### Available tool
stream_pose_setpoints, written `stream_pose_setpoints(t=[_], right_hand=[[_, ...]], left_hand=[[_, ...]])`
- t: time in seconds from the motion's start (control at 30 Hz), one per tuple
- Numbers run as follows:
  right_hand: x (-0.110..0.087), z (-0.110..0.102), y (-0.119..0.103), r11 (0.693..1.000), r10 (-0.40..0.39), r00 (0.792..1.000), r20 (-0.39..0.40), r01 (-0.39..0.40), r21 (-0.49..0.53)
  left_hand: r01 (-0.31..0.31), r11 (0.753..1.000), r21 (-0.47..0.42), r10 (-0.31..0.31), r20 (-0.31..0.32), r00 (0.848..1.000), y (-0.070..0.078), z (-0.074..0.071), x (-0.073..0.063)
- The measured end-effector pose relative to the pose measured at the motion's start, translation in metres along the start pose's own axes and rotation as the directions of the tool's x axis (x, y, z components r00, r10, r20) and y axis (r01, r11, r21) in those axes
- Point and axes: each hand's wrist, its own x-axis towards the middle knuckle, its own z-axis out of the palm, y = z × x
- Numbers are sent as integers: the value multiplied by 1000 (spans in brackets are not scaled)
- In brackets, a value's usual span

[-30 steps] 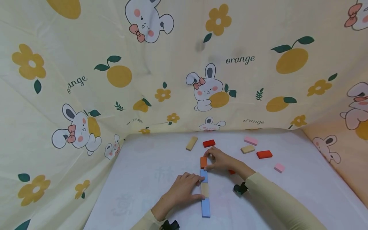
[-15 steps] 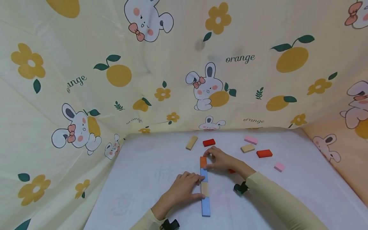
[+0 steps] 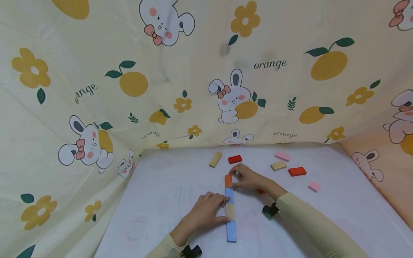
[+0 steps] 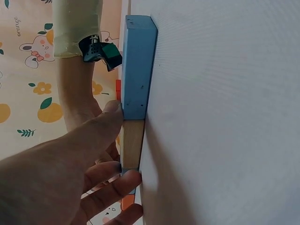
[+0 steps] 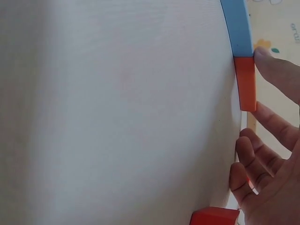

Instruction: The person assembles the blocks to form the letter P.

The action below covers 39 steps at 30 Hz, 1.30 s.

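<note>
A straight row of blocks runs away from me on the white table: a blue block [image 3: 231,232] nearest, then a beige block [image 3: 230,210], another blue block [image 3: 229,193] and an orange block [image 3: 228,180] at the far end. My left hand [image 3: 205,214] lies along the row's left side, fingers extended. Its thumb touches the joint between the near blue block [image 4: 137,70] and the beige one [image 4: 132,143]; its fingertips touch the farther blue block. My right hand [image 3: 246,178] pinches the orange block [image 5: 246,84] lengthwise, thumb at its near end and index finger at its far end.
Loose blocks lie beyond and to the right: a beige block [image 3: 215,159], a red block [image 3: 235,159], another beige block [image 3: 278,165], a red one [image 3: 297,171] and pink blocks [image 3: 282,156]. A red block [image 5: 214,216] is partly hidden under the right forearm. A printed cloth [image 3: 180,122] hangs behind.
Both hands keep their places on the row. The view has tilted very slightly, and the blocks stay in line.
</note>
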Motion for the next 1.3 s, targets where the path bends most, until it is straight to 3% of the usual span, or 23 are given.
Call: stream_pose_setpoints(t=[0.83,1.13,1.3], right_hand=[[4,-6,2,1000,-1,1000,19,1,9],[19,-11,-6,999,-38,994,-104,41,31],[32,-11,-12,997,-73,970,-233,63,-48]], left_hand=[[8,1000,-23,-8,11,1000,1,-3,0],[-27,1000,-13,27,-21,999,0,-3,-1],[-50,999,8,50,-41,998,-1,-3,-2]])
